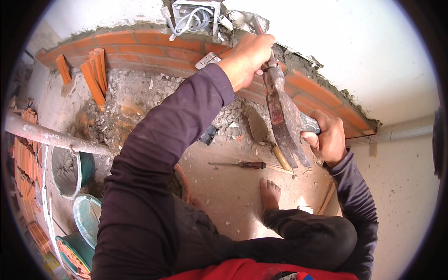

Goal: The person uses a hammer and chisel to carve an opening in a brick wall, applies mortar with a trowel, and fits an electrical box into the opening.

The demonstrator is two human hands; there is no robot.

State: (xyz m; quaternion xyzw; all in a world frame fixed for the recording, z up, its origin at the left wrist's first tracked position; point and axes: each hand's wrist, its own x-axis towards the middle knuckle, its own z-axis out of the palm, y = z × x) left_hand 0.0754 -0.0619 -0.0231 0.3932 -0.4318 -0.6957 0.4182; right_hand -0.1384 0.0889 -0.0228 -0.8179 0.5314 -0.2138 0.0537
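Note:
My left hand (248, 57) is wrapped round a metal chisel (258, 26), whose upper end reaches the broken plaster edge above the brick course (163, 50). A worn claw hammer (278, 105) is gripped by its handle in my right hand (329, 138). Its striking face is at the chisel's lower end; I cannot tell whether they touch. Beside the chisel tip is a white wall box (196, 16) with coiled grey cable. On the floor below the hammer lie a pointed trowel (256, 125) and a screwdriver (252, 164).
Loose orange bricks (93, 77) stand on rubble at the left. A pole (56, 133) crosses there, above a bucket of mortar (65, 170) and a teal basin (87, 217). An orange tub (182, 182) is partly hidden by my left arm. My bare foot (270, 193) rests near the screwdriver.

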